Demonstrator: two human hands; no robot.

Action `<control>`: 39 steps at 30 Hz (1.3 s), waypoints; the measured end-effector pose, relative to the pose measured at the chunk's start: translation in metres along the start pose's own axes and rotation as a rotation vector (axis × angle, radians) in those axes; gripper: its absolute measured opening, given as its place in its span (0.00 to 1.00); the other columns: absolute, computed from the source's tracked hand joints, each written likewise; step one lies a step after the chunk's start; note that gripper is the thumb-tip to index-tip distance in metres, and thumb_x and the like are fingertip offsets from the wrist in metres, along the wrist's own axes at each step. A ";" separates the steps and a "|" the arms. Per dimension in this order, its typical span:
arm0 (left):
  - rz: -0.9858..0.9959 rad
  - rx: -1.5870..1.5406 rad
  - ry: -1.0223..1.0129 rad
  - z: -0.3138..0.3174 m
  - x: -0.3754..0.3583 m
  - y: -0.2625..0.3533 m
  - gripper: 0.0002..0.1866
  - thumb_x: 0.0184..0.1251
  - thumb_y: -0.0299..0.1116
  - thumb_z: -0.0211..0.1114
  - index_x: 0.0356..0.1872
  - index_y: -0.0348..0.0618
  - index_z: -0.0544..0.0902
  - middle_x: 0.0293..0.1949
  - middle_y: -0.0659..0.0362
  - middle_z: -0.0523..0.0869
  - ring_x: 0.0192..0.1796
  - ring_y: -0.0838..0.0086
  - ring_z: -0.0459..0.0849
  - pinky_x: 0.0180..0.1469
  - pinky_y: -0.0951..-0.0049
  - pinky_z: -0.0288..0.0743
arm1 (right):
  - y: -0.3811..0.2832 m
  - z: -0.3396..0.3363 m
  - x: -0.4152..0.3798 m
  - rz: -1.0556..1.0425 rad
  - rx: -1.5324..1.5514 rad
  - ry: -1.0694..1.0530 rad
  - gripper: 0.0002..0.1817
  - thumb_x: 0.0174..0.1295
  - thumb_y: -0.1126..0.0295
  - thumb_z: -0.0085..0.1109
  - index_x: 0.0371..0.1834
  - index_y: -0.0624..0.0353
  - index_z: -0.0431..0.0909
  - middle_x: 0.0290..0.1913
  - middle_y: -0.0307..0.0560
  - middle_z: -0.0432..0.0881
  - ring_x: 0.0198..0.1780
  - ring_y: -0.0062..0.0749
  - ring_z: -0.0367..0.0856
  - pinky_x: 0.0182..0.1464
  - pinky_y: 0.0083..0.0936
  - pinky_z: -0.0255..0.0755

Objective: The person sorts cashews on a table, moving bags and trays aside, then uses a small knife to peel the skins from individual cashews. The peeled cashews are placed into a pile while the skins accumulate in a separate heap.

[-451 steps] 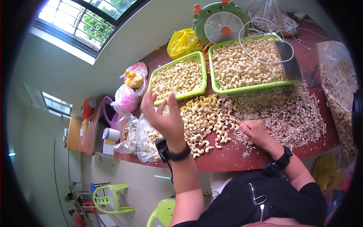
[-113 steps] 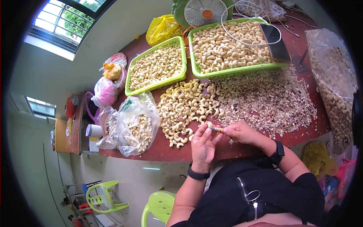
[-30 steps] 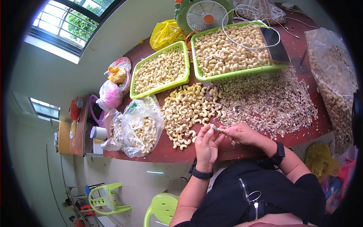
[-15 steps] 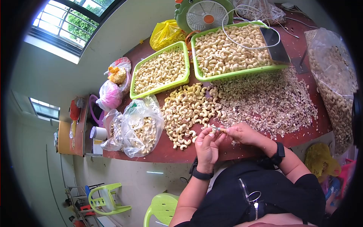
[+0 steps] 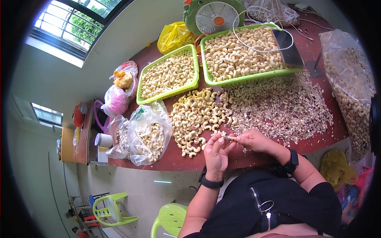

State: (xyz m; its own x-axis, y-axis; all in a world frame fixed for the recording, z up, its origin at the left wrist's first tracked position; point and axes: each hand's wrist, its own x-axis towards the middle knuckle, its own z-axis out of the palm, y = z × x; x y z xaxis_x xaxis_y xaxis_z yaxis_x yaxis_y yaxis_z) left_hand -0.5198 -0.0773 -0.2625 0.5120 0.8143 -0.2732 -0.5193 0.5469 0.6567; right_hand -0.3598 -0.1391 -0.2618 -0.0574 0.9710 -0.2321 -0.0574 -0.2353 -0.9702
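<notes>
My left hand point(image 5: 216, 156) pinches a pale cashew point(image 5: 223, 135) between thumb and fingertips at the table's front edge. From the right, my right hand point(image 5: 256, 140) closes around a small knife point(image 5: 231, 138) with a brownish handle; its tip meets the cashew. The blade is too small to make out clearly. Left of my hands lies a loose pile of cashews point(image 5: 194, 119). Beyond my right hand spreads a heap of papery skin flakes point(image 5: 281, 107).
Two green baskets, a smaller one point(image 5: 138, 95) and a larger one point(image 5: 214, 83), hold cashews. A phone point(image 5: 288, 48) and white cable rest on the larger. A clear bag point(image 5: 149, 139) stands left, a tall bag point(image 5: 349, 87) right, and a green fan point(image 5: 216, 18) behind.
Both hands stay in nearly the same place. My left fingertips and the cashew have shifted slightly, and the knife's angle has turned a little.
</notes>
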 end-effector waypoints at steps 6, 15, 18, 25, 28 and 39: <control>0.038 0.009 -0.002 0.003 -0.003 -0.004 0.07 0.58 0.20 0.52 0.38 0.37 0.71 0.36 0.51 0.79 0.46 0.59 0.79 0.45 0.62 0.79 | 0.001 0.001 0.000 0.006 0.044 0.031 0.19 0.62 0.57 0.48 0.24 0.62 0.78 0.13 0.32 0.66 0.15 0.13 0.60 0.17 0.16 0.55; 0.009 0.017 0.068 0.004 0.001 -0.003 0.08 0.58 0.20 0.52 0.40 0.37 0.71 0.36 0.53 0.79 0.44 0.63 0.79 0.44 0.63 0.79 | 0.003 0.001 0.001 0.007 0.063 0.011 0.19 0.62 0.57 0.47 0.26 0.61 0.78 0.13 0.32 0.66 0.15 0.13 0.60 0.17 0.15 0.55; -0.007 0.044 0.073 0.009 0.000 0.001 0.08 0.58 0.20 0.53 0.40 0.37 0.71 0.36 0.53 0.79 0.44 0.64 0.79 0.43 0.64 0.80 | 0.008 -0.001 0.003 0.005 -0.022 0.013 0.20 0.62 0.56 0.48 0.23 0.61 0.77 0.13 0.32 0.67 0.16 0.13 0.61 0.17 0.16 0.56; 0.021 0.060 0.043 0.002 0.001 -0.004 0.08 0.57 0.20 0.53 0.38 0.37 0.72 0.36 0.53 0.79 0.43 0.64 0.80 0.43 0.63 0.79 | 0.003 0.002 0.001 0.012 0.000 0.039 0.22 0.62 0.55 0.48 0.18 0.61 0.74 0.12 0.32 0.66 0.16 0.13 0.61 0.17 0.16 0.56; 0.021 0.025 0.061 0.005 -0.001 -0.004 0.07 0.56 0.19 0.54 0.37 0.38 0.73 0.35 0.54 0.79 0.43 0.64 0.80 0.45 0.63 0.79 | 0.010 0.001 0.004 -0.001 0.038 0.048 0.22 0.62 0.55 0.47 0.17 0.61 0.73 0.12 0.32 0.66 0.15 0.13 0.60 0.17 0.16 0.55; -0.118 -0.046 0.092 0.003 -0.002 0.009 0.06 0.57 0.20 0.57 0.35 0.38 0.76 0.36 0.54 0.81 0.39 0.69 0.81 0.43 0.69 0.78 | 0.011 -0.003 0.002 -0.033 0.026 0.026 0.23 0.63 0.55 0.45 0.14 0.59 0.71 0.10 0.32 0.64 0.13 0.14 0.59 0.16 0.16 0.54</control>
State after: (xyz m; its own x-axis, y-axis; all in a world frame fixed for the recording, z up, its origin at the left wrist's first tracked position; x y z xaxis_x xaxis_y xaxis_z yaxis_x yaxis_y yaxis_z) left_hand -0.5232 -0.0745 -0.2541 0.5079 0.7568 -0.4114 -0.4909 0.6468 0.5837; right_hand -0.3580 -0.1391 -0.2728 -0.0287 0.9790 -0.2019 -0.0851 -0.2037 -0.9753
